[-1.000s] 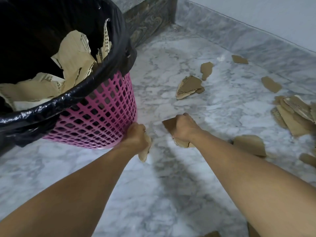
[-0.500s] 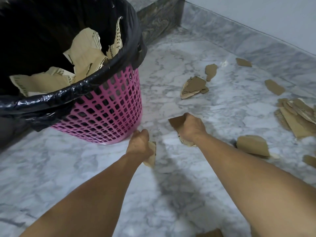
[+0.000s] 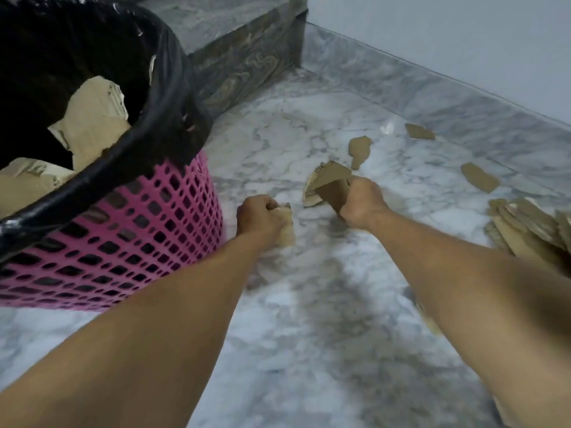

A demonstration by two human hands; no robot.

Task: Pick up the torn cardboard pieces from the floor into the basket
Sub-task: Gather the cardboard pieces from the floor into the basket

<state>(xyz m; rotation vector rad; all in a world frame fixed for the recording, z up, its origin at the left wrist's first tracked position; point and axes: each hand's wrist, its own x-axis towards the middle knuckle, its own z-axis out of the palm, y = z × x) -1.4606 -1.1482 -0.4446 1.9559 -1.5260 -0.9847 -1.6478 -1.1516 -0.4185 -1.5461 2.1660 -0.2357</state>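
Both hands reached farther out over the floor, right hand (image 3: 361, 202) with its gripped cardboard scrap (image 3: 332, 193) now at the folded piece (image 3: 324, 177), left hand (image 3: 258, 216) clear of the basket (image 3: 129, 236)

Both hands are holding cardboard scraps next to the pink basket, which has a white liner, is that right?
Not quite. The head view shows the liner is black, not white. The rest holds: the left hand and right hand each grip a cardboard scrap beside the pink basket.
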